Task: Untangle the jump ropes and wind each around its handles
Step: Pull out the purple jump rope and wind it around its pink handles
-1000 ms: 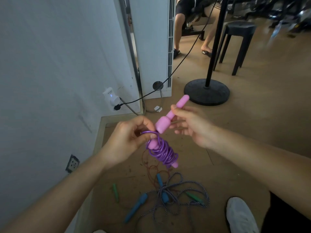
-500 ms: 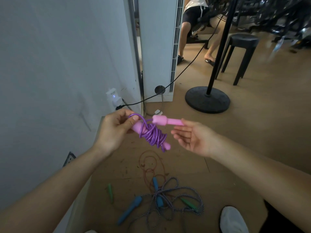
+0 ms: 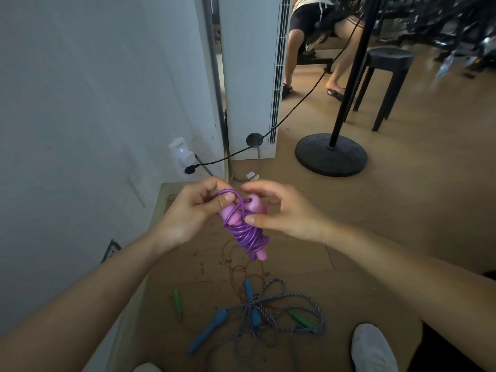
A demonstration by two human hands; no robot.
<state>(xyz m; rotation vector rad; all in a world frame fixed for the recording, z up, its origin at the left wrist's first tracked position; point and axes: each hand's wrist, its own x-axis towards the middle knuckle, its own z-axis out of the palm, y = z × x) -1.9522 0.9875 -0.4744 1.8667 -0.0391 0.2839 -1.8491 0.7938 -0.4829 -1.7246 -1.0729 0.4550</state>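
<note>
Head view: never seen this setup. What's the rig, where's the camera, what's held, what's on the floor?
There is no machine here: a person works with bare hands. The only camera sits on their head, looking forward and down, so both forearms reach in from the bottom edge.

The left hand and the right hand together grip a purple rope, mostly coiled round its pink handles. One loop sticks up by the left thumb.

On the floor below lies a tangle: a striped rope, blue handles, green handles and a thin red cord. The white shoe is the person's own.

Behind are a stool, a stand's round base and someone seated.
</note>
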